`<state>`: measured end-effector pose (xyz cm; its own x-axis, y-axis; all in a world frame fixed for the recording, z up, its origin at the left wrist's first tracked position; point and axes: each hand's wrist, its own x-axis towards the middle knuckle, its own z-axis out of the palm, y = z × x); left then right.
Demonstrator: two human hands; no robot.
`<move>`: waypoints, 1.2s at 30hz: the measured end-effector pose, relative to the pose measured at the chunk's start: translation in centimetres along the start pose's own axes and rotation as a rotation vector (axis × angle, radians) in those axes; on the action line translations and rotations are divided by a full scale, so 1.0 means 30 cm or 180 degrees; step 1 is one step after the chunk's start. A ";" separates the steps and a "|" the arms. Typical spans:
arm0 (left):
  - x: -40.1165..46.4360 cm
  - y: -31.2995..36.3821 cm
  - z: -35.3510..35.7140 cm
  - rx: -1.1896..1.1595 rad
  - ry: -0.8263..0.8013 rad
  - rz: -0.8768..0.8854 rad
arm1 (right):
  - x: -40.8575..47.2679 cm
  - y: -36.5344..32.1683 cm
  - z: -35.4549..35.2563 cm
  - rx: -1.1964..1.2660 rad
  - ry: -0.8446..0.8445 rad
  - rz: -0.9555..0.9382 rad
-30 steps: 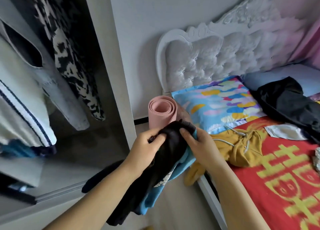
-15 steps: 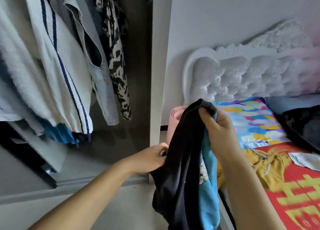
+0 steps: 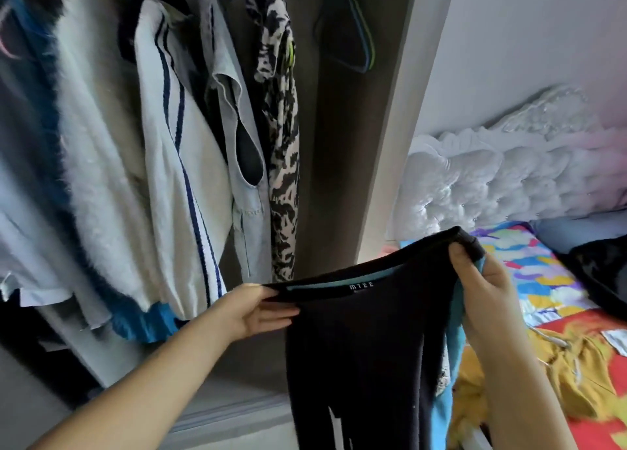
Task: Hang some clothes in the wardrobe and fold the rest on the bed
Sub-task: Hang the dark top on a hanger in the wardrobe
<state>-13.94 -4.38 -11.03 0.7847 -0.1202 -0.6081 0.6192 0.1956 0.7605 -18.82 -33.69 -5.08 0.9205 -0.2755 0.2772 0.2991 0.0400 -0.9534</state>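
Wardrobe [image 3: 342,178] stands open ahead, and the black garment [image 3: 366,334] is held up in front of it, below the row of hung clothes, so its top edge can be found before a hanger goes in. The left hand [image 3: 252,309] pinches the left end of that edge, thumb on top and fingers straight beneath; the right hand [image 3: 481,290] grips the right end higher up, fingers curled round it together with a blue garment [image 3: 454,354] that hangs behind the black one. Stretching the edge between the two hands lets the cloth fall straight, probably to sort front from back. Empty hangers [image 3: 359,39] wait inside the wardrobe, above and behind the black garment. Right of the wardrobe, the bed [image 3: 597,327] carries a yellow top [image 3: 576,378], likely left for folding.
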 end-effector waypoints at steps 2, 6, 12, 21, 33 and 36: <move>-0.003 0.055 -0.017 -0.0904 0.0064 0.0190 | -0.012 0.029 0.027 -0.0006 0.0108 0.0070; -0.038 0.134 -0.029 -0.1393 0.0204 0.0277 | -0.011 0.066 0.075 -0.0052 0.0338 0.0159; -0.122 0.348 0.002 -0.1452 0.0016 0.0542 | 0.137 0.036 0.242 -0.0725 -0.0110 -0.0027; -0.073 0.644 0.100 -0.1180 -0.0184 0.0966 | 0.610 -0.271 0.625 -0.1647 -0.0754 -0.0910; -0.009 0.826 0.152 -0.1144 -0.0560 0.1140 | 1.239 -0.446 0.853 -0.4617 0.0533 -0.1219; -0.006 0.824 0.151 -0.1185 -0.0543 0.1153 | 1.269 -0.433 0.855 -0.4657 0.0519 -0.1088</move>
<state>1.34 -3.93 8.93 0.9586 -0.1310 -0.2530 0.2810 0.5816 0.7634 18.78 -20.04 20.94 0.7939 -0.1779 0.5815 -0.1104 -0.9825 -0.1499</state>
